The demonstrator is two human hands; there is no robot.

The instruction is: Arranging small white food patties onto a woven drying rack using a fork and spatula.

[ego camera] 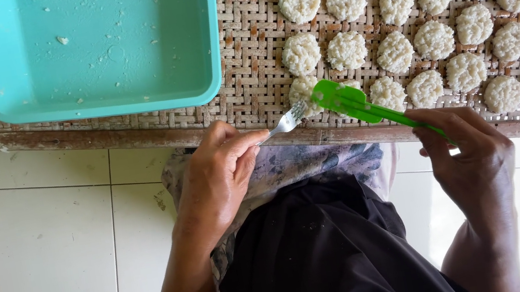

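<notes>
- My left hand (213, 178) was closed around a fork (289, 120), its tines aimed up and right at the rice cake (302, 89) on the woven tray's (253, 62) near edge.
- My right hand (468, 146) gripped a green spatula (355, 103); its long axis ran down-right to up-left, blade meeting the fork over that cake.
- A turquoise tub (97, 53) sat on the tray to the left.

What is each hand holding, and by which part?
The left hand holds a metal fork by its handle. The right hand holds a green scoop by the end of its long handle.
</notes>
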